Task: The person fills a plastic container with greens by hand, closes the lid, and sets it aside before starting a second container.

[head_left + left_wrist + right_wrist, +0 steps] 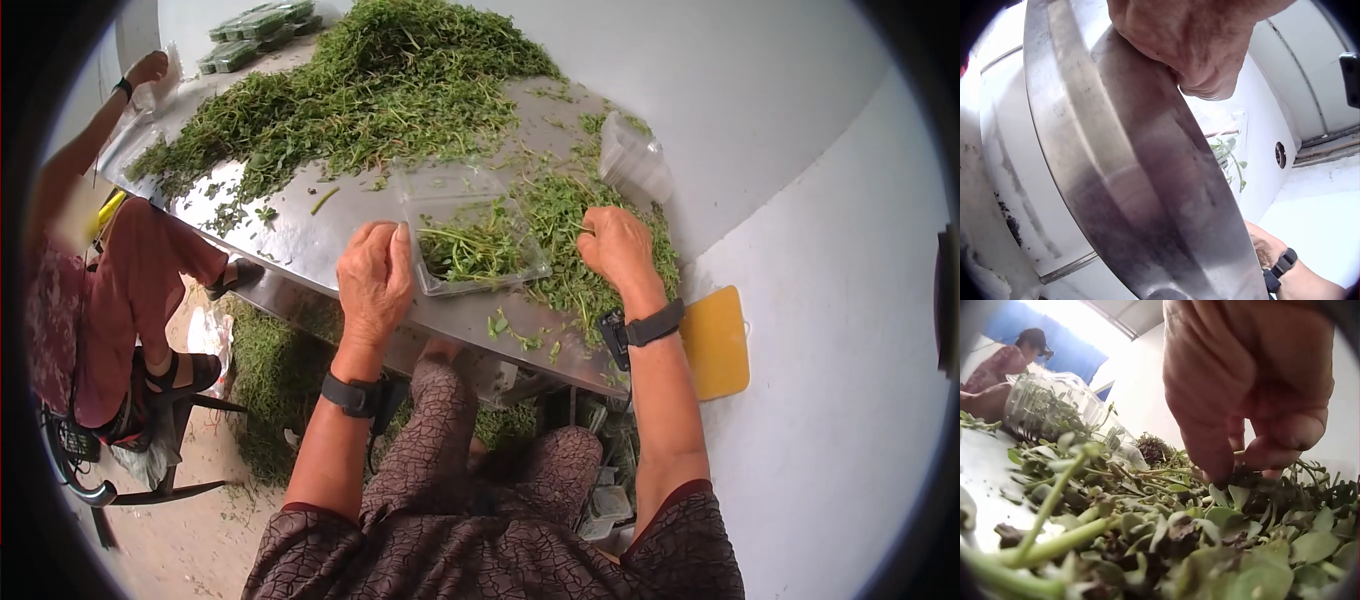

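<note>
Glossy metal table, smooth plastic container

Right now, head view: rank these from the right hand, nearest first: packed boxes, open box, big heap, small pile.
From the right hand:
1. Small pile: right at the fingers.
2. Open box: just left of the hand.
3. Big heap: beyond the box, up and left.
4. Packed boxes: far left corner.
</note>
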{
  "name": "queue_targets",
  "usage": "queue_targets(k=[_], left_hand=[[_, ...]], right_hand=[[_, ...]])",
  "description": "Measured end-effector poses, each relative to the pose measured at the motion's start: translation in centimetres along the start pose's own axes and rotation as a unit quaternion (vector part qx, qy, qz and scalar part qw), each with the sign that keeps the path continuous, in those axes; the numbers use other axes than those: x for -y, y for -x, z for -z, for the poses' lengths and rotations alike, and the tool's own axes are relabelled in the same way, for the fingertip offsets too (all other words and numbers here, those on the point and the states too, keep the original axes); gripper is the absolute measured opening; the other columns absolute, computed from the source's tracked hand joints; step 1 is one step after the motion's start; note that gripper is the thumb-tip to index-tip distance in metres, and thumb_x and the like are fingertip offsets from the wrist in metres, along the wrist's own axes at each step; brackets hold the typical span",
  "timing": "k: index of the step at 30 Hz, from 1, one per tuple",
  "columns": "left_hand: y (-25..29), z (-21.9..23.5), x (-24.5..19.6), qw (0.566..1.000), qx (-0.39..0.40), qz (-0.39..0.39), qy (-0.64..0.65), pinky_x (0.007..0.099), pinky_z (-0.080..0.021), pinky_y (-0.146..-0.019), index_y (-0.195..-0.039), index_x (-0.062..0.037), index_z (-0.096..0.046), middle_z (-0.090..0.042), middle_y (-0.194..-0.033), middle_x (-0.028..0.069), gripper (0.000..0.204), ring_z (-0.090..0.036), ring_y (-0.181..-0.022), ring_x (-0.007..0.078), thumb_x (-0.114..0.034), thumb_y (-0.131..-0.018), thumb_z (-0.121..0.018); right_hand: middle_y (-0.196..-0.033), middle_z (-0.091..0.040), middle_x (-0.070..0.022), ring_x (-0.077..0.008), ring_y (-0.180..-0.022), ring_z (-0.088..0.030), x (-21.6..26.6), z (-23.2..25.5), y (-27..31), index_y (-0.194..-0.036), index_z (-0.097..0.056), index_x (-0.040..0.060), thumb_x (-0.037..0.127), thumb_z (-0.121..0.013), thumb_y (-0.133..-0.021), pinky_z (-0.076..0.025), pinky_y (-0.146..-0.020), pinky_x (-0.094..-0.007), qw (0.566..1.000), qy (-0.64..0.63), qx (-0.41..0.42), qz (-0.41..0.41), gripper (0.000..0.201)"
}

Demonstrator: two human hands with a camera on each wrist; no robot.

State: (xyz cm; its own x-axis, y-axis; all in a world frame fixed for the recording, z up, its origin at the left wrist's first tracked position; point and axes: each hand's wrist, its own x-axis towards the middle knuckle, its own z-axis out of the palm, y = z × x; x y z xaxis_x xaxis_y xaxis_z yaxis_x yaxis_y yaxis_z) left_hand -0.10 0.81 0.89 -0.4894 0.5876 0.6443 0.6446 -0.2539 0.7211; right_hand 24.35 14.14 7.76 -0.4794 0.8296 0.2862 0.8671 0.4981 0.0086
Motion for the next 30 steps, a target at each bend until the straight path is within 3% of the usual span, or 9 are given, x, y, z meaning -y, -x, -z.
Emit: queue_targets(k=[2,4,7,11,18,20,22,24,30], left_hand=[[0.0,0.1,-0.1,1.0,0.001,0.002,0.004,0.0401,-0.048,-0.068,-0.08,0.0037,-0.06,-0.062,-0.08,0.0173,0.019,-0.06,-0.074,0.0358,-0.012,-0.09,-0.056],[0.0,0.0,-0.2,1.0,-0.004,0.005,0.002,0.0398,-0.048,-0.067,-0.079,0.0035,-0.06,-0.062,-0.078,0.0172,0.019,-0.059,-0.072,0.0357,-0.011,-0.09,-0.057],[0.1,-0.3,0.0,1.0,-0.019,-0.009,0.0,0.0398,-0.047,-0.066,-0.079,0.0034,-0.06,-0.061,-0.078,0.0173,0.019,-0.059,-0.071,0.036,-0.011,-0.09,-0.057],[0.1,-0.2,-0.1,1.0,-0.018,-0.005,0.006,0.0404,-0.047,-0.065,-0.078,0.0031,-0.059,-0.061,-0.077,0.0176,0.019,-0.058,-0.071,0.0364,-0.012,-0.09,-0.057],[0.1,-0.2,0.2,1.0,-0.017,-0.009,0.009,0.0413,-0.046,-0.065,-0.077,0.0026,-0.059,-0.06,-0.076,0.0181,0.02,-0.057,-0.071,0.0374,-0.012,-0.09,-0.056],[0.1,-0.3,0.4,0.999,-0.025,-0.016,0.024,0.0418,-0.046,-0.065,-0.076,0.0027,-0.058,-0.059,-0.075,0.0186,0.022,-0.057,-0.071,0.038,-0.013,-0.091,-0.055],[0.0,-0.2,0.3,0.999,-0.029,-0.011,0.021,0.0421,-0.046,-0.066,-0.078,0.0028,-0.059,-0.059,-0.076,0.019,0.022,-0.057,-0.072,0.0384,-0.014,-0.092,-0.053],[0.1,-0.1,0.1,1.0,-0.017,0.0,0.021,0.0424,-0.046,-0.066,-0.079,0.0028,-0.059,-0.06,-0.077,0.0191,0.021,-0.057,-0.073,0.0386,-0.013,-0.092,-0.053],[0.1,-0.1,0.0,1.0,-0.013,-0.006,0.007,0.0387,-0.046,-0.065,-0.081,0.0042,-0.059,-0.06,-0.077,0.0176,0.025,-0.059,-0.071,0.0337,-0.015,-0.094,-0.049]], right_hand=[[-0.062,-0.057,-0.0202,-0.0411,-0.062,-0.057,-0.4,0.6,0.2,-0.064,-0.056,0.0002,0.011,-0.064,-0.068,-0.047,-0.06,-0.0476,0.994,-0.047,-0.1,-0.017,0.014],[-0.059,-0.057,-0.0186,-0.0355,-0.057,-0.059,-0.8,2.3,0.3,-0.068,-0.062,-0.0006,0.01,-0.063,-0.07,-0.047,-0.058,-0.0437,0.991,-0.076,-0.103,-0.048,0.011],[-0.061,-0.063,-0.0072,-0.0097,-0.057,-0.056,-1.6,4.3,0.6,-0.087,-0.07,-0.003,0.007,-0.066,-0.075,-0.046,-0.053,-0.029,0.934,-0.309,-0.141,-0.11,0.016],[-0.074,-0.063,-0.0014,-0.0048,-0.06,-0.054,2.0,7.9,1.8,-0.092,-0.067,-0.0075,0.004,-0.065,-0.082,-0.044,-0.053,-0.0191,0.875,-0.447,-0.15,-0.107,0.015],[-0.075,-0.065,-0.005,-0.0066,-0.061,-0.055,6.8,7.5,1.9,-0.098,-0.066,-0.0053,0.005,-0.066,-0.082,-0.046,-0.054,-0.0229,0.863,-0.489,-0.127,-0.016,0.019],[-0.075,-0.066,-0.0095,-0.0115,-0.058,-0.056,7.5,5.7,1.9,-0.103,-0.066,-0.0022,0.008,-0.068,-0.08,-0.047,-0.057,-0.0269,0.924,-0.357,-0.14,0.014,0.024],[-0.078,-0.067,-0.0135,-0.0158,-0.057,-0.056,7.0,4.9,2.4,-0.106,-0.066,0.0002,0.011,-0.07,-0.079,-0.048,-0.06,-0.0304,0.918,-0.368,-0.15,0.023,0.029],[-0.08,-0.069,-0.015,-0.0174,-0.059,-0.061,6.2,4.0,3.1,-0.106,-0.066,-0.0008,0.012,-0.071,-0.079,-0.048,-0.06,-0.0314,0.903,-0.402,-0.136,-0.062,0.03],[-0.061,-0.064,-0.0119,-0.0156,-0.055,-0.058,6.3,0.5,5.0,-0.097,-0.065,-0.0058,0.018,-0.064,-0.087,-0.046,-0.055,-0.0315,0.905,-0.406,-0.055,-0.113,0.026]])
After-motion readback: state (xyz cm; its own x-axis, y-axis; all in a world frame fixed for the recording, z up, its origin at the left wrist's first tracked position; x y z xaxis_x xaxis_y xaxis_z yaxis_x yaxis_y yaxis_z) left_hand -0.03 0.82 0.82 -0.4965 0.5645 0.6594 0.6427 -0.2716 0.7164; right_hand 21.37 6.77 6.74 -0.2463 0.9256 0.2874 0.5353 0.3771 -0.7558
